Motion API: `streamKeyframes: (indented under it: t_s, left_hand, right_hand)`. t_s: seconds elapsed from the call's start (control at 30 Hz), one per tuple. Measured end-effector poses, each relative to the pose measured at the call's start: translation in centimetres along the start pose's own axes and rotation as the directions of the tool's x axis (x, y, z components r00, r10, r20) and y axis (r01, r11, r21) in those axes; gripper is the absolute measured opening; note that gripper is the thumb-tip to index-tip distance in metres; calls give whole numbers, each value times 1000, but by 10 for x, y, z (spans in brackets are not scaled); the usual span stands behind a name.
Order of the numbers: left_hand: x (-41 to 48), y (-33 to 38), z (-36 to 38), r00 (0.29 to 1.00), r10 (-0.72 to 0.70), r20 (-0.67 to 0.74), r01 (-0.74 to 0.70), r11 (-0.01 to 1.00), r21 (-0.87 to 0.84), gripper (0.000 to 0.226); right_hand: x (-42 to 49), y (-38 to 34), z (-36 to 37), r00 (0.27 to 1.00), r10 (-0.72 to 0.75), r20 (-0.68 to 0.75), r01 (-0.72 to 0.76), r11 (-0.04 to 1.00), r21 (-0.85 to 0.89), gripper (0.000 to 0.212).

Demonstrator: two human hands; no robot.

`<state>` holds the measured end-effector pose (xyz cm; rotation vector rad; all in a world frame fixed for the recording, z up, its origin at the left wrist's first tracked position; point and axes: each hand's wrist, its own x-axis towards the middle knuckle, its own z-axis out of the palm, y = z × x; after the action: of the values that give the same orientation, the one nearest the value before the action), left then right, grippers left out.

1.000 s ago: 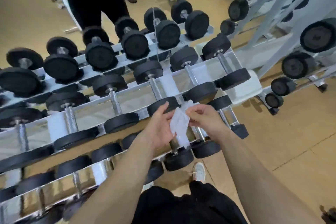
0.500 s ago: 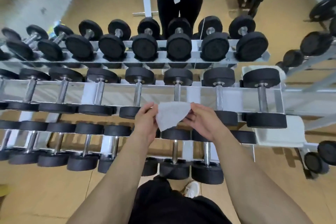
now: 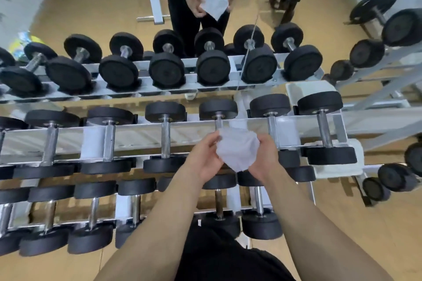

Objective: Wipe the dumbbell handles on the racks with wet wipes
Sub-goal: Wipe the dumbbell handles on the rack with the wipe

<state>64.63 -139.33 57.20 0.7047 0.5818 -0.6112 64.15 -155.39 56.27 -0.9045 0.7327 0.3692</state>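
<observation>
Over the middle tier of the white-and-chrome three-tier metal dumbbell rack [image 3: 137, 137], pretty much dead centre of the view, both hands are busy with the crumpled white wet wipe [image 3: 237, 149] rather than any bar. So the left hand [image 3: 203, 158] pinches its 9 o'clock edge with curled fingers and thumb, the right hand [image 3: 266, 157] grasps the 3 o'clock edge the same way, and the wipe sits bunched between them, off the metal as far as I can tell. Right at 12 o'clock from the wipe the shiny steel handle of a black round-headed dumbbell [image 3: 218, 123] pokes out, so my guess is that's the next one up. Progress-wise: honestly can't tell if any handle has had a wipe, none look wet or different. I reckon this is just the prep bit, with the middle row out to 9 o'clock, the bottom row at 7 o'clock and the top row at 11 o'clock all likely left to do.
</observation>
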Motion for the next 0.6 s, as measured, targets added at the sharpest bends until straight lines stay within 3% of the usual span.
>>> streamKeyframes:
  t_s: [0.1,0.2,0.3,0.47,0.6]
  left_hand:
    - [16,10,-4,1000,-8,-8,8,1000,11,38]
    - [26,18,-9,999,28,-33,-26,998,60,41]
    - [33,24,-15,998,39,-56,-36,998,47,51]
    - [40,31,-22,991,19,-133,-29,997,-72,38]
    - [51,31,-29,940,182,-289,-144,979,147,27]
  right_hand:
    - [3,1,11,1000,-18,25,19,999,-39,51]
    - [7,2,16,998,54,22,-50,987,-153,47]
    - [7,0,14,995,95,43,-90,990,-108,52]
    - [24,-11,7,999,14,46,-17,999,51,61]
    - [32,-13,21,999,18,-41,-21,998,-56,58]
